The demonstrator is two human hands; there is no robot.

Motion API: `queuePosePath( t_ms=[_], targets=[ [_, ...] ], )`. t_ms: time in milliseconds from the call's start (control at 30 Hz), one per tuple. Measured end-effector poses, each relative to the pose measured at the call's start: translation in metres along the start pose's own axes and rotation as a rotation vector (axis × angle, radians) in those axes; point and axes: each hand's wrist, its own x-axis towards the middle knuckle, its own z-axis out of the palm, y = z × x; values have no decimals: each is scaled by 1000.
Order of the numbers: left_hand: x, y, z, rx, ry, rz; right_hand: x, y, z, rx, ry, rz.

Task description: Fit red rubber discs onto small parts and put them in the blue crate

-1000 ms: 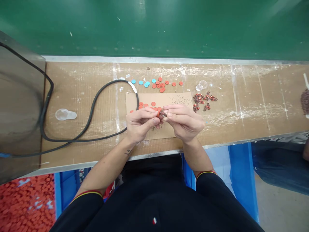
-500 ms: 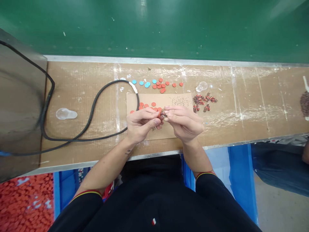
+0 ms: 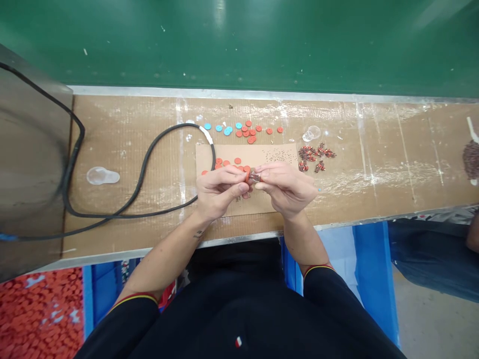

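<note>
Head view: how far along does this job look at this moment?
Seemingly done: a cluster of red-and-dark wired pieces lies right of the cardboard sheet. In hand: the left hand and right hand pinch an orange disc together with a small wired piece. Left: orange discs on the sheet, tiny dark bits on it, and more orange and blue discs beyond it.

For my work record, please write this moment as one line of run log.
left hand: pinches orange disc | right hand: pinches small wired part against disc | below: cardboard sheet
</note>
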Motion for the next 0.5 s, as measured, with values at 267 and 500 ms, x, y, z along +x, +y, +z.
queuePosePath(
  t_ms=[267,500],
  targets=[
    [2,-4,-11,100,59,-93,1,3,3,-67,-11,-16],
    [31,6,-24,130,24,-397,-3,-22,-47,-354,241,-84]
  ],
)
